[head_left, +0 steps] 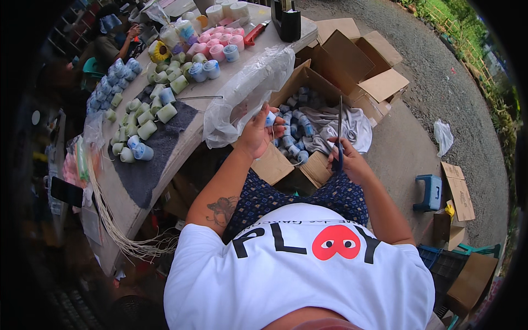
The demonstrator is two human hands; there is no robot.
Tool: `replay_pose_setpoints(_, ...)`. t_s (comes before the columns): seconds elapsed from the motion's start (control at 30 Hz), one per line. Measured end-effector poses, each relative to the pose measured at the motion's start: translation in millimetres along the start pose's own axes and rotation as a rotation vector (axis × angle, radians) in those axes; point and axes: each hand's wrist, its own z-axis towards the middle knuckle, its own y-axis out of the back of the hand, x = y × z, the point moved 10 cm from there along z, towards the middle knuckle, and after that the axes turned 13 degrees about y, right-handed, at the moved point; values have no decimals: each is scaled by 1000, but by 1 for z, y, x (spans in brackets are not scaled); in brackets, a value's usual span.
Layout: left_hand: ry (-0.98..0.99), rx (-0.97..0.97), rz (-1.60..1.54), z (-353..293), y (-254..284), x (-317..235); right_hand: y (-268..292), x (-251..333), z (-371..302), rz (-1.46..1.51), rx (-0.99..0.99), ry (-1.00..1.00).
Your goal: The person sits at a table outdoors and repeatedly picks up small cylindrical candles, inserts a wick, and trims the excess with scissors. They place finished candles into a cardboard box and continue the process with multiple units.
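My left hand (257, 135) is closed around a small blue-and-white candle (270, 119), with a thin pale wick hanging below it. In my right hand (352, 162) is a pair of dark-blue-handled scissors (340, 124), blades pointing up and apart from the candle. Between and beyond both hands, an open cardboard box (271, 166) holds several blue-and-white candles (293, 132) and a pale grey cloth (352, 131). A clear plastic bag (250, 82) drapes over the table's edge beside my left hand.
The table (190, 140) at left bears green candles (146, 130), pink candles (217, 47), blue candles (110, 88), a dark cloth (148, 159) and a black tape dispenser (286, 22). Long wicks (113, 220) hang off its near edge. A blue stool (428, 192) stands right. Another person (113, 41) sits far left.
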Motion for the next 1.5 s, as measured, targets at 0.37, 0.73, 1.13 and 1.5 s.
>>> replay_pose_setpoints(0.37, 316, -259, 489, 21, 56, 42, 169, -57, 80, -1438, -334, -226)
replay_pose_setpoints(0.73, 322, -393, 491, 79, 99, 61, 78, -51, 152, -1415, -63, 269)
replay_pose_setpoints(1.13, 204, -386, 1363, 67, 116, 56, 89, -178, 201, -1204, -108, -291)
replay_pose_setpoints(1.5, 105, -590, 1268, -113, 182, 64, 49, 50, 144, -1065, -147, 350)
